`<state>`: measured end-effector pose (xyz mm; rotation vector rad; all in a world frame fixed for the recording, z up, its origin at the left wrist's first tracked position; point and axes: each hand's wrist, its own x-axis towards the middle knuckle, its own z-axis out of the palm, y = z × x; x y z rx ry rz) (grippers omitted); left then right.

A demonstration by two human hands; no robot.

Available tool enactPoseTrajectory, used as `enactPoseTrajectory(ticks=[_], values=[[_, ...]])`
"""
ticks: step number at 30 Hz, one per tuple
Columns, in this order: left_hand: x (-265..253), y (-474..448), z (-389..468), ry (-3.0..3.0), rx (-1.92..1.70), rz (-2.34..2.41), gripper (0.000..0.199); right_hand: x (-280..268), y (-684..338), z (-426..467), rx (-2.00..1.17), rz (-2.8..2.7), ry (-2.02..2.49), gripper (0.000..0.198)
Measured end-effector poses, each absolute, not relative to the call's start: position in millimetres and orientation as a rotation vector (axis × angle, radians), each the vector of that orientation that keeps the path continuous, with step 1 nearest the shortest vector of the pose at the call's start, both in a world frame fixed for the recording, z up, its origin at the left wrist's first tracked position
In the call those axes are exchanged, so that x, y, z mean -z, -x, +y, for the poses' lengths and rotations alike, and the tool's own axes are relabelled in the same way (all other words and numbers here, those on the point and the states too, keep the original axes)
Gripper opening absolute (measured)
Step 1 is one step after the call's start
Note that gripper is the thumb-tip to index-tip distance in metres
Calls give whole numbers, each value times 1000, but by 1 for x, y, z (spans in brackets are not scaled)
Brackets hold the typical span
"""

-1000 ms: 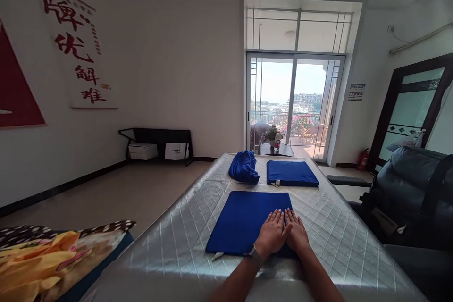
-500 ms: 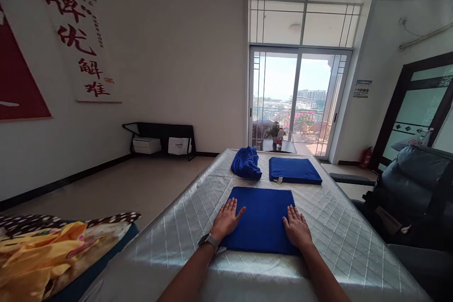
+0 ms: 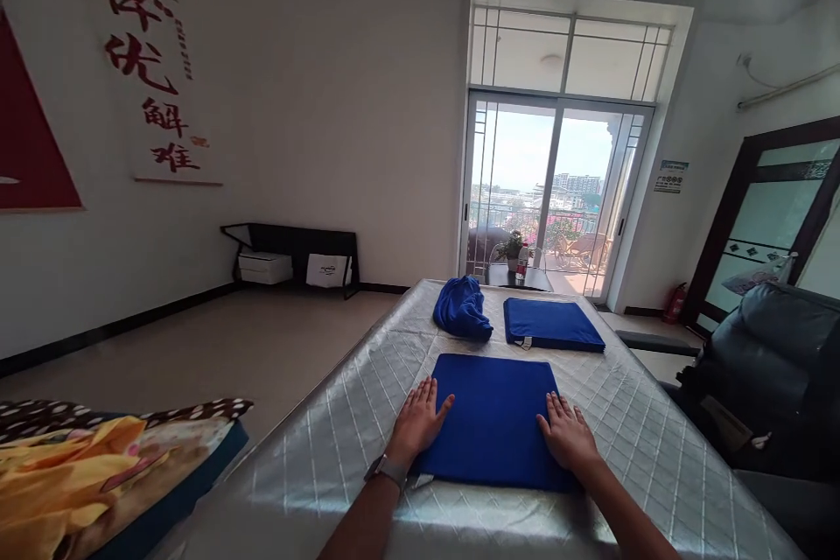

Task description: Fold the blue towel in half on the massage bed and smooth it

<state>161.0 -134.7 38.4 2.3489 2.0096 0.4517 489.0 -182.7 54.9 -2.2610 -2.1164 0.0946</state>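
Observation:
A flat blue folded cloth (image 3: 495, 424) lies on the quilted silver cover in front of me, a white tag showing at its near left corner. My left hand (image 3: 420, 422) rests on its left edge, fingers stretched out, palm down. On the right edge lies my right hand (image 3: 568, 430), flat with the fingers extended. Neither hand grips anything. Beyond the cloth sit a crumpled blue cloth (image 3: 462, 308) and, to its right, a neat stack of folded blue cloth (image 3: 553, 324) with a white tag.
The silver-covered bed or table (image 3: 328, 429) fills the middle. A patterned yellow and brown blanket (image 3: 85, 472) lies at lower left. A black leather chair (image 3: 774, 367) stands on the right. Behind are a low black bench (image 3: 295, 245) and a small table with a plant (image 3: 513, 247).
The view has tilted and shifted slightly, so things sit a little lower in the picture. Both hands remain flat at the cloth's side edges.

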Motion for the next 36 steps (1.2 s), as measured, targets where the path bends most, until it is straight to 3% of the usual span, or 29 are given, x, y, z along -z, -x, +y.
enactPoseTrajectory(ticks=[10, 20, 36], values=[[-41, -163, -135, -2309, -417, 2048, 88, -87, -486, -111, -72, -2121, 2233, 67], [-35, -156, -128, -2363, -387, 2018, 83, -47, -498, -77, -115, -2098, 2164, 69], [-52, -183, -131, -2505, -523, 1962, 72, -44, -499, -74, -195, -2027, 2109, 69]])
